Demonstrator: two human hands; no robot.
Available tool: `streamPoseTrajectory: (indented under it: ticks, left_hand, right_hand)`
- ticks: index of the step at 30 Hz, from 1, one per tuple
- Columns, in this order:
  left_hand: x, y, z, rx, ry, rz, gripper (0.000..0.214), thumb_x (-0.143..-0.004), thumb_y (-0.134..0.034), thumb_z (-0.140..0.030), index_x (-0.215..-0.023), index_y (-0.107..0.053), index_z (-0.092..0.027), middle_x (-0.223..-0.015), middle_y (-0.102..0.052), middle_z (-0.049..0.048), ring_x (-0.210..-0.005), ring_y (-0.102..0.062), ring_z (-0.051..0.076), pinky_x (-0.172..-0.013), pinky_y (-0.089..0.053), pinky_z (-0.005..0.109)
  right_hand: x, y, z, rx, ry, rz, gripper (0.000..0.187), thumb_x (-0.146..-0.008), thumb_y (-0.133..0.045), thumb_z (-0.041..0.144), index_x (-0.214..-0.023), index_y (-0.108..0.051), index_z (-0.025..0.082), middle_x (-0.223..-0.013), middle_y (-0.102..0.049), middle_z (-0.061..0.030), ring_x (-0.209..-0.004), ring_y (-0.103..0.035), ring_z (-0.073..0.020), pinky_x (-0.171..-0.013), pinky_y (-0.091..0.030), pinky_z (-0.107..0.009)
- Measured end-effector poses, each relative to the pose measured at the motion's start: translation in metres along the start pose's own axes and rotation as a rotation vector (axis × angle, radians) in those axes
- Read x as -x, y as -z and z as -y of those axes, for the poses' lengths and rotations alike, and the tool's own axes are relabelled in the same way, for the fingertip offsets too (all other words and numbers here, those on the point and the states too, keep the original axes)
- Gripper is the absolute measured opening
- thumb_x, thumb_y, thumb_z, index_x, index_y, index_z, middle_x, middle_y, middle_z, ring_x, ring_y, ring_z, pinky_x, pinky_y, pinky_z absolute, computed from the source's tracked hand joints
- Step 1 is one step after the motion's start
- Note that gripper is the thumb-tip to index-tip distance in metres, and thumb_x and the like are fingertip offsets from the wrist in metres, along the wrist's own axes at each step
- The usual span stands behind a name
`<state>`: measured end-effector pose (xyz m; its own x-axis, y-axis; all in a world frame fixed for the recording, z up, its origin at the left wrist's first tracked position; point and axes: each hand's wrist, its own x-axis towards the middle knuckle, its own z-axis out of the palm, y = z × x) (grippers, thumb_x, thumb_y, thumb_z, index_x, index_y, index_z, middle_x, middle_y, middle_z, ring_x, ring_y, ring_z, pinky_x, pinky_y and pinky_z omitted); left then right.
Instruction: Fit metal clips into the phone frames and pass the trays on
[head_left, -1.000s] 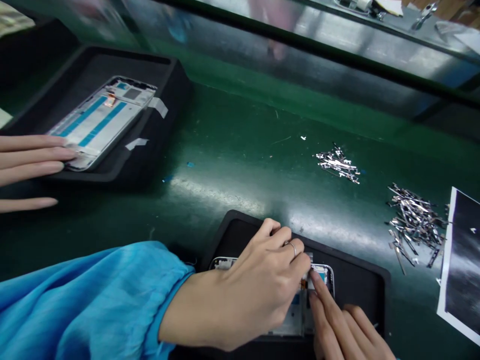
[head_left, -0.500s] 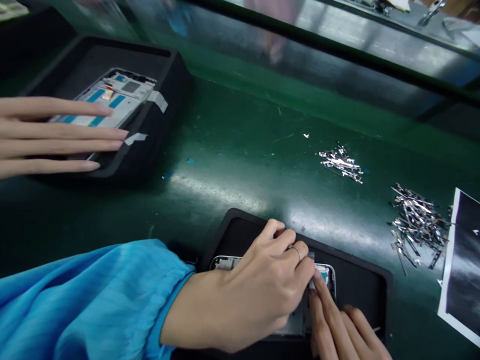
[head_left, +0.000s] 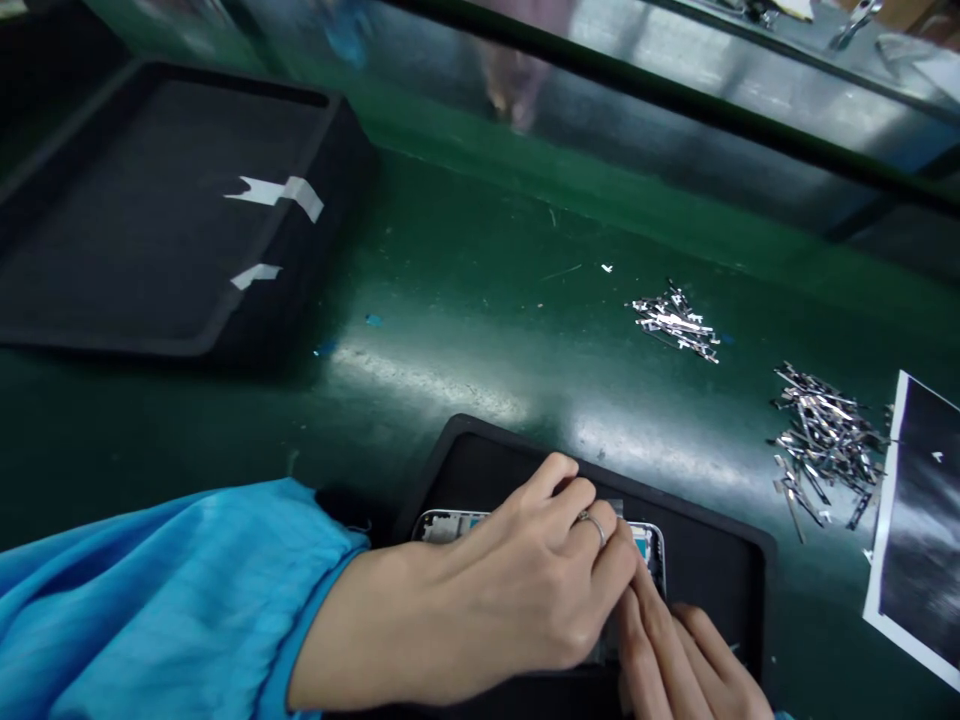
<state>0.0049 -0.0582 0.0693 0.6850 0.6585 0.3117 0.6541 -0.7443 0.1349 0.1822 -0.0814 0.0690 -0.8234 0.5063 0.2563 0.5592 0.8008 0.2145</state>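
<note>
A phone frame (head_left: 447, 526) with a light rim lies in a black foam tray (head_left: 716, 575) in front of me, mostly covered by my hands. My left hand (head_left: 517, 590), with a ring on one finger, reaches over it with the fingers curled down at its right part. My right hand (head_left: 679, 650) comes from the lower right, fingers pressed together, and its fingertips meet those of my left hand. A bit of clear film (head_left: 613, 507) shows beyond my left knuckles. What the fingertips pinch is hidden.
Another black foam tray (head_left: 150, 210) with pale tape strips (head_left: 304, 197) sits at upper left. Two piles of small metallic strips, a nearer one (head_left: 825, 440) and a farther one (head_left: 675, 322), lie on the green table. A dark white-edged sheet (head_left: 922, 530) is at right.
Another person's hand and the phone frame at the upper-left tray are gone from view. My hands stay over the near phone frame, with my fingertips drawn slightly closer together.
</note>
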Motion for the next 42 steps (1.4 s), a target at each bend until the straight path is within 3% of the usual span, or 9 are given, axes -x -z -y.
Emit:
streamPoseTrajectory:
  ticks: [4, 11, 17, 24, 33, 42]
  left_hand:
    - [0.000, 0.003, 0.004, 0.024, -0.073, -0.020, 0.025, -0.080, -0.034, -0.004, -0.088, -0.057, -0.007, -0.071, -0.055, 0.0072, -0.064, -0.048, 0.019, -0.076, -0.038, 0.041]
    - [-0.001, -0.004, 0.004, 0.095, -0.022, -0.153, 0.027, -0.082, -0.032, -0.007, -0.076, -0.058, -0.010, -0.065, -0.053, 0.0046, -0.058, -0.041, 0.016, -0.071, -0.037, 0.038]
    - [0.003, -0.006, 0.002, 0.145, 0.016, -0.103, 0.025, -0.080, -0.033, -0.006, -0.078, -0.057, -0.010, -0.066, -0.051, 0.0032, -0.058, -0.039, 0.016, -0.071, -0.036, 0.038]
    - [0.000, 0.002, 0.000, 0.258, 0.186, 0.056, 0.017, -0.075, -0.039, -0.003, -0.069, -0.050, -0.014, -0.062, -0.044, -0.0004, -0.056, -0.037, 0.013, -0.067, -0.034, 0.032]
    - [0.000, -0.001, 0.003, 0.159, 0.205, -0.016, 0.011, -0.076, -0.043, -0.008, -0.072, -0.053, -0.014, -0.073, -0.049, 0.0042, -0.065, -0.040, 0.017, -0.066, -0.032, 0.034]
    - [0.002, 0.004, 0.006, 0.347, 0.320, 0.012, 0.023, -0.080, -0.038, -0.004, -0.067, -0.054, -0.014, -0.068, -0.050, 0.0028, -0.065, -0.041, 0.016, -0.069, -0.034, 0.033]
  right_hand:
    - [0.003, -0.002, 0.000, -0.031, -0.013, -0.037, 0.020, -0.081, -0.043, 0.005, -0.081, -0.062, 0.009, -0.088, -0.067, -0.0132, -0.059, -0.063, -0.0106, -0.060, -0.046, -0.023]
    - [0.007, -0.006, 0.002, -0.009, -0.024, -0.072, 0.018, -0.080, -0.044, 0.009, -0.082, -0.062, 0.012, -0.092, -0.067, -0.0115, -0.059, -0.063, -0.0105, -0.061, -0.046, -0.022]
    - [0.004, -0.005, -0.001, -0.012, -0.025, -0.048, 0.020, -0.081, -0.042, 0.008, -0.081, -0.062, 0.012, -0.091, -0.068, -0.0098, -0.060, -0.063, -0.0098, -0.060, -0.045, -0.021]
    - [0.003, -0.004, -0.002, -0.045, -0.028, -0.037, 0.026, -0.082, -0.037, 0.004, -0.081, -0.062, 0.012, -0.088, -0.068, -0.0084, -0.062, -0.064, -0.0088, -0.060, -0.045, -0.020]
    - [0.006, -0.008, -0.001, -0.048, -0.056, -0.062, 0.024, -0.081, -0.041, 0.006, -0.080, -0.063, 0.014, -0.088, -0.069, -0.0066, -0.056, -0.062, -0.0077, -0.059, -0.045, -0.019]
    - [0.007, -0.010, -0.001, -0.045, -0.059, -0.075, 0.020, -0.080, -0.045, 0.008, -0.077, -0.063, 0.014, -0.091, -0.068, -0.0064, -0.054, -0.060, -0.0071, -0.059, -0.046, -0.019]
